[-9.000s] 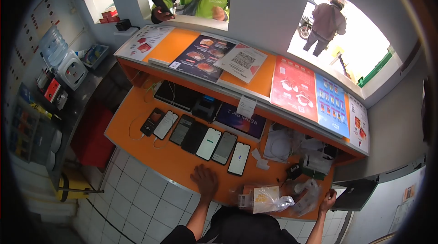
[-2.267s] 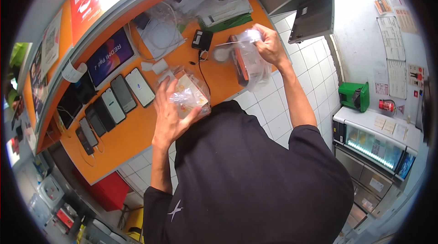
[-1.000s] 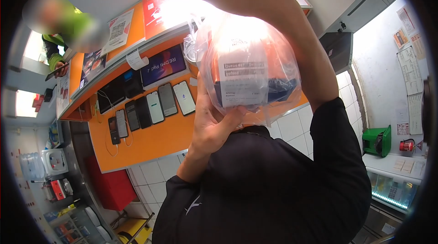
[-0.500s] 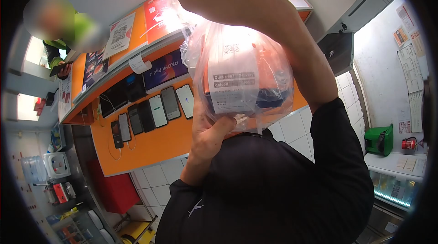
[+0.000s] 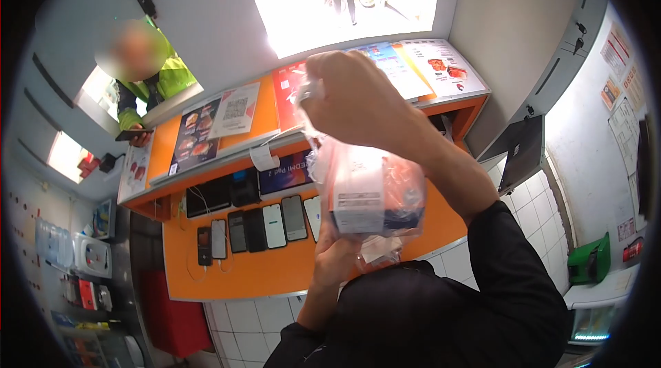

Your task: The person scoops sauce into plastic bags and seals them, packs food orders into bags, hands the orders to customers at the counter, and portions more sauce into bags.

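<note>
A clear plastic bag hangs in front of my chest, over the orange counter. Inside it I see an orange and dark-blue package, and a white printed label shows on its side. My right hand is closed in a fist around the gathered top of the bag. Lower down, my left hand grips the bag near its bottom left corner, its fingers partly hidden behind it. A loose crumpled part of the plastic sags below the package.
Several phones lie in a row on the orange counter, some with cables. Behind them stands a raised shelf with menu sheets and a QR card. A person in a bright vest holds a phone at the window.
My view has tilted up, bringing the bright window and a person outside into sight. The bag appears smaller and lower; both hands keep hold of it.
</note>
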Available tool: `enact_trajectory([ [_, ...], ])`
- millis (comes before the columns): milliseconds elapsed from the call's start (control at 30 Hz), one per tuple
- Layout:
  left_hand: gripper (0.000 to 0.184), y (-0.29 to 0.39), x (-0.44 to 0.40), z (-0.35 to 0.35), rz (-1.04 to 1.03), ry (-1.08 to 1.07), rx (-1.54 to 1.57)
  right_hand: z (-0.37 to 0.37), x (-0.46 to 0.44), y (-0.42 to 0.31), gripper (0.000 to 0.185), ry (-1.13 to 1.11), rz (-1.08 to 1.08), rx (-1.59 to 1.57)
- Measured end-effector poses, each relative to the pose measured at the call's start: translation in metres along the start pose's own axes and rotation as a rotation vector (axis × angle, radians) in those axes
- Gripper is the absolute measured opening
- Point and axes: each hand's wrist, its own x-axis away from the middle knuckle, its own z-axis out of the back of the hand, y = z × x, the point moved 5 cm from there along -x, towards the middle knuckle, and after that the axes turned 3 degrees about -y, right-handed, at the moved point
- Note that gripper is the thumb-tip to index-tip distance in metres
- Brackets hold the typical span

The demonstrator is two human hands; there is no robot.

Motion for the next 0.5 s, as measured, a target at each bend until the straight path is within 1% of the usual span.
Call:
enact_trajectory([
  [67,0.08,0.013,0.01,0.012,-0.048,-0.01,0.022,-0.008,-0.008,-0.005,0.023,0.016,0.009,-0.071],
  [133,0.099,0.028,0.025,0.046,-0.093,-0.032,-0.12,-0.017,-0.018,-0.011,0.022,0.009,0.014,-0.109],
  [167,0.092,0.039,0.037,0.07,-0.106,0.081,-0.399,-0.021,-0.023,-0.013,0.022,0.052,0.072,-0.141],
  [200,0.085,0.052,0.051,0.099,-0.123,0.194,-0.678,-0.027,-0.03,-0.014,0.022,0.066,0.072,-0.17],
  [267,0.071,0.062,0.102,0.221,-0.154,0.655,-0.924,-0.036,-0.048,-0.019,0.021,0.098,0.077,-0.222],
  [300,0.067,0.056,0.155,0.297,-0.14,0.918,-1.247,-0.041,-0.06,-0.022,0.021,0.057,0.053,-0.261],
  [333,0.064,0.05,0.209,0.37,-0.054,1.221,-1.518,-0.045,-0.072,-0.025,0.021,0.081,0.056,-0.265],
  [367,0.067,0.046,0.226,0.368,0.415,1.472,-1.672,-0.051,-0.085,-0.03,0.021,0.098,0.064,-0.271],
  [400,0.07,0.039,0.244,0.363,1.01,1.571,-1.751,-0.059,-0.1,-0.036,0.022,0.113,0.075,-0.278],
  [500,0.074,0.004,0.261,0.388,1.125,1.703,-1.884,-0.097,-0.153,-0.043,0.019,0.225,0.296,-0.134],
])
